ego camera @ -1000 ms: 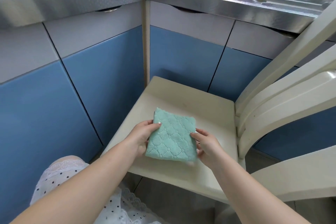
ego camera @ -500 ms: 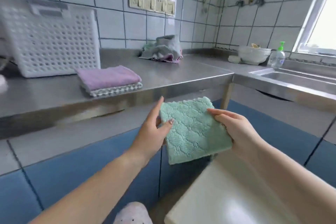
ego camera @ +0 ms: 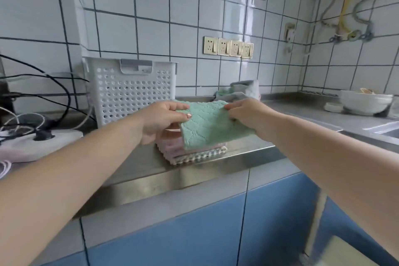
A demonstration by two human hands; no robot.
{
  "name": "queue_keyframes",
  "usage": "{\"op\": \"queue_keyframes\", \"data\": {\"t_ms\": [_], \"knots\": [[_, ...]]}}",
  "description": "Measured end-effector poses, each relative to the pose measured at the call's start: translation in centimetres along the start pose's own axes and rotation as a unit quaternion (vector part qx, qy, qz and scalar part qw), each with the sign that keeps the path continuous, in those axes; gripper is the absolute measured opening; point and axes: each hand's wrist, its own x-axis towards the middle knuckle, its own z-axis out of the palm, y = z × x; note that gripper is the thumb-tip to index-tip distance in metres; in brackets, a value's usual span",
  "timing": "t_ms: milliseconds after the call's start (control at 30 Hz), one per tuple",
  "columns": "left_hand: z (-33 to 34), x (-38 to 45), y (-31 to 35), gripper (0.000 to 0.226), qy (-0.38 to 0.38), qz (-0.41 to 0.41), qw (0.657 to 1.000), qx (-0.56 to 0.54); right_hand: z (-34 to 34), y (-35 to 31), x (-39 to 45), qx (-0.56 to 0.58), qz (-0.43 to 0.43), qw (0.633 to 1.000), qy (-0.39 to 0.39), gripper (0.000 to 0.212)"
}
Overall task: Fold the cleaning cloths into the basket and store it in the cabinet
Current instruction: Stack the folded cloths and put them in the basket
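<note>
Head view shows both hands at mid-frame holding a folded green cloth [ego camera: 212, 123] over a small stack of folded cloths [ego camera: 194, 151] on the steel counter [ego camera: 140, 164]. The left hand [ego camera: 159, 119] pinches the cloth's left edge between thumb and fingers; the right hand [ego camera: 248, 114] is closed on its right edge. Behind them, left of centre, stands the white perforated basket [ego camera: 129, 90], apart from the stack (its inside cannot be seen). Unfolded cloths [ego camera: 244, 90] lie heaped against the wall. The stack sits near the counter's front edge, so a skewed drop could push it askew or off, and letting go unevenly could open the fold.
</note>
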Motion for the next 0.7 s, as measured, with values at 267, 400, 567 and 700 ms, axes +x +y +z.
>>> {"op": "queue_keyframes", "data": {"t_ms": [267,400,567,700], "knots": [[-3.1,3.8,-2.1,0.029,0.019,-0.057,0.998,-0.015,3.0,0.3,4.7,-0.022,0.012,0.999,0.024,0.028],[-3.4,4.0,-2.9,0.019,0.015,-0.076,0.997,-0.02,4.4,1.3,5.4,-0.027,0.038,0.999,0.001,0.027],[-4.1,3.8,-3.9,0.017,0.031,-0.087,0.995,-0.033,5.5,1.6,5.8,-0.03,0.02,0.999,-0.002,0.026],[-3.8,3.5,-4.6,0.032,0.038,-0.098,0.994,0.0,5.8,1.9,5.9,-0.064,0.004,0.998,0.005,0.028]]}}
